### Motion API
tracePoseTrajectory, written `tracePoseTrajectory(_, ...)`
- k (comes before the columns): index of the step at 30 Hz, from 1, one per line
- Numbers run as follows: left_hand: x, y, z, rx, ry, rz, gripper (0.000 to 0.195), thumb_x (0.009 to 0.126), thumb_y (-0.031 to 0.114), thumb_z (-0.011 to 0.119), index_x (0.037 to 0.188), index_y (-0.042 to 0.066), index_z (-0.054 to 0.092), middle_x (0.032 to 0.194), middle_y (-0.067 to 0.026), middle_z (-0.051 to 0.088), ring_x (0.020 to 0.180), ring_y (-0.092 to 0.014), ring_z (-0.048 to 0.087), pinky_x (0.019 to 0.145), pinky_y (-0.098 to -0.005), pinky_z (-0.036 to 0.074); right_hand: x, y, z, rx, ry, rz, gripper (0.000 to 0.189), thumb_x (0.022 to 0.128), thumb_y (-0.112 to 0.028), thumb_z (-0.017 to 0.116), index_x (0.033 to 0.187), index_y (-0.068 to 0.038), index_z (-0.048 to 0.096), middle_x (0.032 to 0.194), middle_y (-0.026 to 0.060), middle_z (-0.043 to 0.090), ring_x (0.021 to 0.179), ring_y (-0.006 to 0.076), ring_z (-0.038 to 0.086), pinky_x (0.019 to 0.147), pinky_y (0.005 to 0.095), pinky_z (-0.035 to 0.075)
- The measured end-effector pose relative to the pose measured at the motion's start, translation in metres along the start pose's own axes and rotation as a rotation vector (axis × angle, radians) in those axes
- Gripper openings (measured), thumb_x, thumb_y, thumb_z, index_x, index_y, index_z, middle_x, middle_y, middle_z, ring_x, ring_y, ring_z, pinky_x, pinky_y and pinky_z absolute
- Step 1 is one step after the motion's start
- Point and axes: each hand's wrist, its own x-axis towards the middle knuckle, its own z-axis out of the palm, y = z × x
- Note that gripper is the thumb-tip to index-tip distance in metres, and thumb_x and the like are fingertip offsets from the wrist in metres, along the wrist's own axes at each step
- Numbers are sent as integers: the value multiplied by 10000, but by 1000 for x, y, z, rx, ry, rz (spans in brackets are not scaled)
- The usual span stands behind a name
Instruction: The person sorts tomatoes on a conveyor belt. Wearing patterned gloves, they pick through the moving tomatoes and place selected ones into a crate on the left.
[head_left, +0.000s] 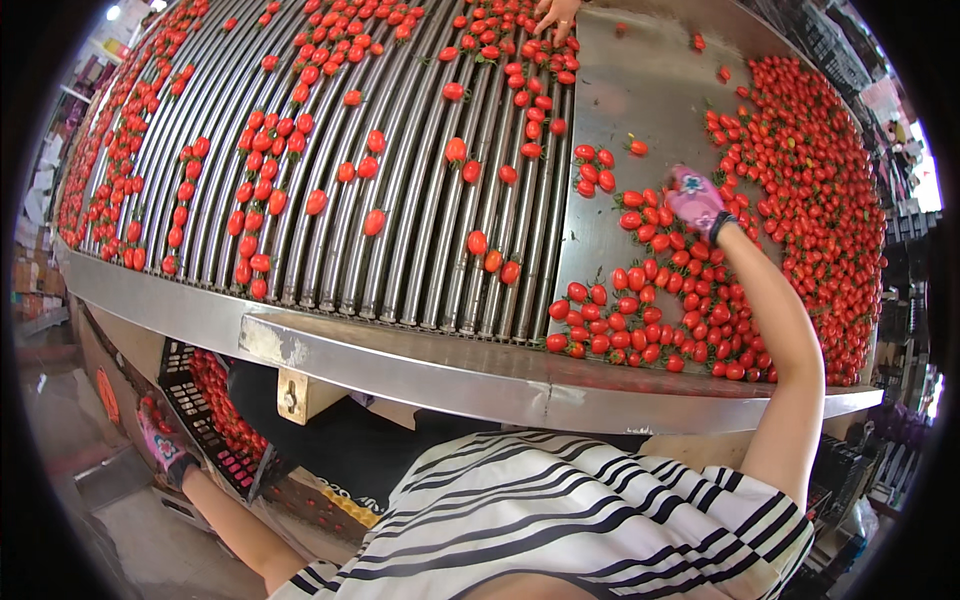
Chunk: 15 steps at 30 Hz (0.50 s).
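My right hand (695, 199), in a pink patterned glove with a dark cuff, is over small red oval tomatoes (697, 285) on a flat metal tray (622, 90) beside the rollers. Its fingertips are blurred, so I cannot tell whether it grips any. Low on the left, my left hand (160, 435), gloved alike, holds several small tomatoes (154, 412) just outside a black plastic crate (196, 412). Tomatoes fill much of that crate. Before me, metal rollers (405, 187) carry scattered tomatoes, some with green calyxes. A dense heap of tomatoes (817, 217) lies along the tray's right side.
Another person's bare hand (557, 16) reaches among tomatoes at the top of the rollers. A metal ledge (450, 367) runs along the near edge, with a bracket (292, 395) below it. Stacked dark crates (840, 465) stand at the right.
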Motion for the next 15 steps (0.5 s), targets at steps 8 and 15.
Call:
tracePoseTrajectory(8, 90, -161, -74, 383, 509, -444, 748, 698, 485, 683, 1266, 58, 448, 1134, -132, 540, 971, -221, 524, 764, -318, 417, 75, -243, 2, 347, 25, -420, 299, 868, -129, 472, 1159, -137, 540, 1217, 100, 544, 944, 193, 606, 750, 277, 521)
tracePoseTrajectory(15, 89, -75, 35, 1011, 444, 204, 820, 741, 401, 688, 1393, 75, 311, 1353, -221, 401, 1198, -370, 417, 1037, -441, 301, 116, -278, 54, 30, 137, -470, 315, 893, -139, 449, 1201, -123, 508, 1220, 121, 492, 1018, 263, 582, 833, 325, 496)
